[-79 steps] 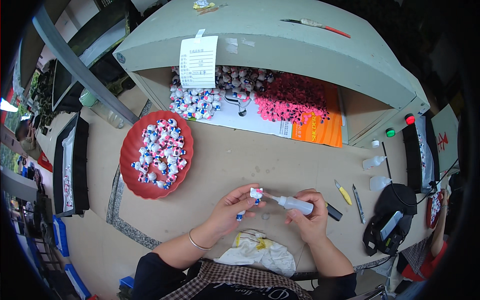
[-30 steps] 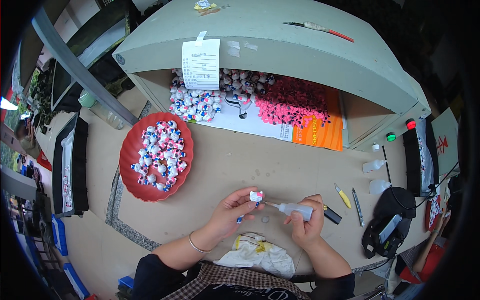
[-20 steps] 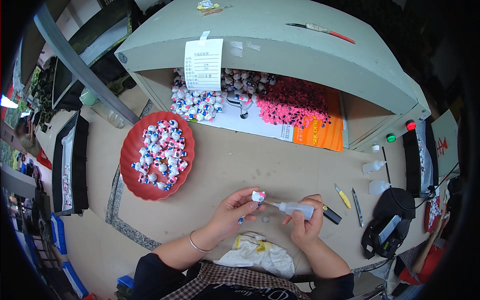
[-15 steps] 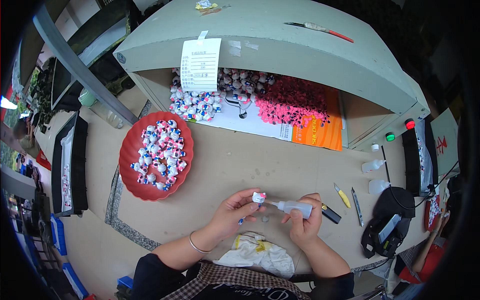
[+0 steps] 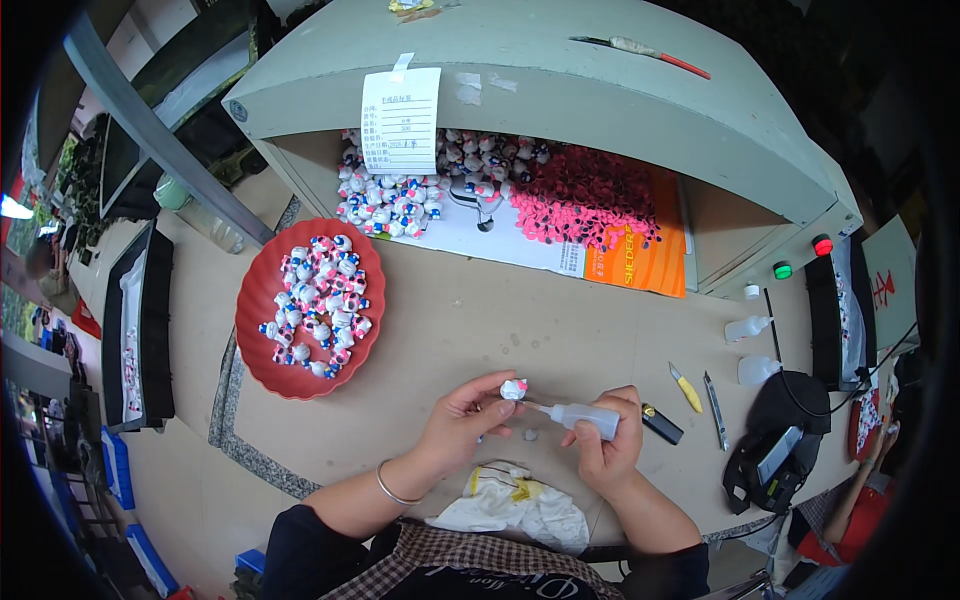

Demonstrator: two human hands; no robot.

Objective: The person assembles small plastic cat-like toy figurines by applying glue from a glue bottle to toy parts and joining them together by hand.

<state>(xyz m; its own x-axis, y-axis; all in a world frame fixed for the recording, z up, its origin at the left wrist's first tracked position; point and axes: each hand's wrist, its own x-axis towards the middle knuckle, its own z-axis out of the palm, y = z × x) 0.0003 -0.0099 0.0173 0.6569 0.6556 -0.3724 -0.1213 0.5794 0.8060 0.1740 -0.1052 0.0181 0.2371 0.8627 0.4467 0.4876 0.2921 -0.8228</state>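
Observation:
Between the thumb and fingers of my left hand (image 5: 462, 420) is a small white figurine head (image 5: 514, 389) with a pink bow-like patch. A bit of blue shows lower down by the same fingers, too small to make out. My right hand (image 5: 608, 440) is closed round a translucent squeeze bottle (image 5: 585, 418), tipped sideways toward the left. Its thin nozzle reaches just under the figurine head; whether the two touch I cannot tell. To the left stands a red scalloped bowl (image 5: 262, 350) holding several white, blue and pink figurines.
Under the grey shelf hood (image 5: 560, 90) lie piles of white figurines (image 5: 390, 205) and pink pieces (image 5: 580, 205). A yellow cutter (image 5: 686, 388), a metal knife (image 5: 715, 410), small bottles (image 5: 747, 328) and a black bag (image 5: 770, 450) sit at right. A stained cloth (image 5: 515, 507) lies near me.
The figurine head has turned in my left fingers and sits slightly higher. The bottle has shifted a little left and down, bringing its nozzle under the head.

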